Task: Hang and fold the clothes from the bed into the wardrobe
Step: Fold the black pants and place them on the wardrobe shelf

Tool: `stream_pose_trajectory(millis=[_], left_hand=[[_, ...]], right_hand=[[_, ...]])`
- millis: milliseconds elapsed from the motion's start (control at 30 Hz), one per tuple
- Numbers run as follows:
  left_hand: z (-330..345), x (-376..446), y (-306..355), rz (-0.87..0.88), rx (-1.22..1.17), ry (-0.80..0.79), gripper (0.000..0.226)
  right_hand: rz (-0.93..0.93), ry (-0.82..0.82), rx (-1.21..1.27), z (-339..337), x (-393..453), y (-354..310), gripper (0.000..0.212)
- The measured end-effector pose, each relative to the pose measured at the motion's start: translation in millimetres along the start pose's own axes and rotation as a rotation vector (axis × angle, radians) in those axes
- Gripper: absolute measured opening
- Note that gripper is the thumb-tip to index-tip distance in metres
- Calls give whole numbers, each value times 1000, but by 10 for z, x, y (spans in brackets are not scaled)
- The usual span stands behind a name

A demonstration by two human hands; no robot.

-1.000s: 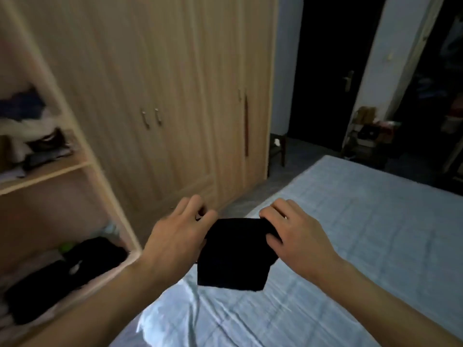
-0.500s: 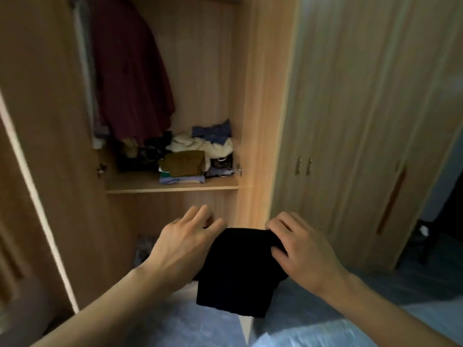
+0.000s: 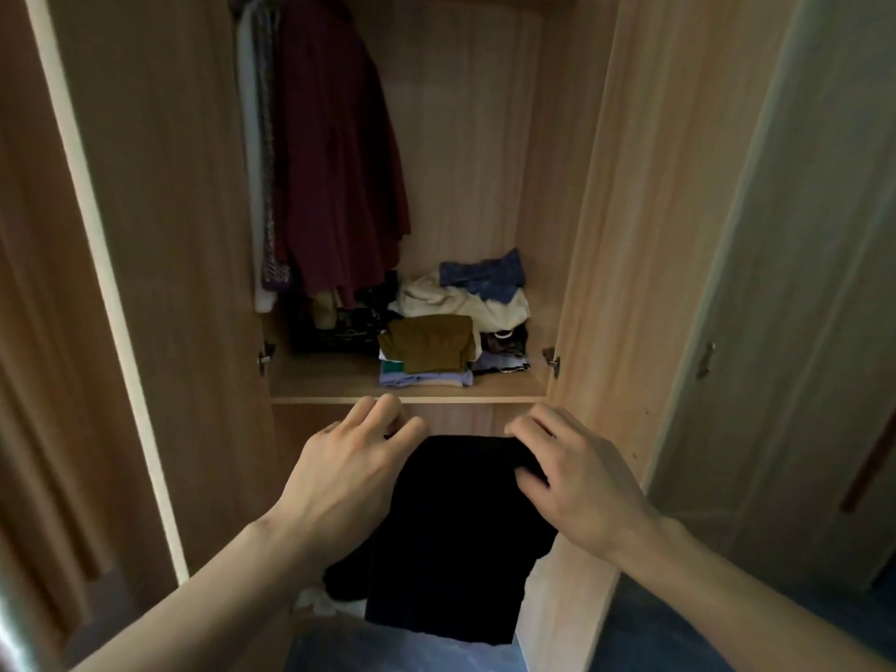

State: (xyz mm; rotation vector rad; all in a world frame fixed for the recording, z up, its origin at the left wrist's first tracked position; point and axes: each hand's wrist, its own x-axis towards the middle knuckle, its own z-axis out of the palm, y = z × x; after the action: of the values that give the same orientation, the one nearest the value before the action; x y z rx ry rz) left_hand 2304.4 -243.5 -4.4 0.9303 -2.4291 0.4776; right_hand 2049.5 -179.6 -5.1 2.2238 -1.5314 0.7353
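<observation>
A folded black garment [image 3: 456, 531] hangs from both my hands in front of the open wardrobe [image 3: 489, 152]. My left hand [image 3: 349, 472] pinches its top left corner and my right hand [image 3: 572, 477] grips its top right edge, fingers curled over the cloth. Both hands are just below the front edge of the wooden shelf [image 3: 407, 392]. On that shelf lies a pile of folded clothes [image 3: 451, 327], with a brown piece on top at the front. A dark red garment [image 3: 334, 152] hangs above on the left.
The left wardrobe door [image 3: 111, 264] stands open beside my left arm, and the right door panel [image 3: 601, 264] is open too. Closed wardrobe doors [image 3: 795, 303] fill the right. Dark clothes [image 3: 344, 579] lie in the lower compartment. The bed's edge [image 3: 402, 654] is at the bottom.
My view has swung left from the bed to face the open wardrobe. Both hands still hold the black garment, now closer to the shelf.
</observation>
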Motion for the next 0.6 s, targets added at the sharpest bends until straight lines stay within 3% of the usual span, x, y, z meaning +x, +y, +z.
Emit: stream_pose_trajectory(millis=[367,600], left_hand=[[940,1351,-673,-30,72,25,31],[1364,2220,-1297,-130,71,32,44]], right_hand=[[28,119,22,902,1150,1311,29],[-25,158,69,1331,2123,1984,28]])
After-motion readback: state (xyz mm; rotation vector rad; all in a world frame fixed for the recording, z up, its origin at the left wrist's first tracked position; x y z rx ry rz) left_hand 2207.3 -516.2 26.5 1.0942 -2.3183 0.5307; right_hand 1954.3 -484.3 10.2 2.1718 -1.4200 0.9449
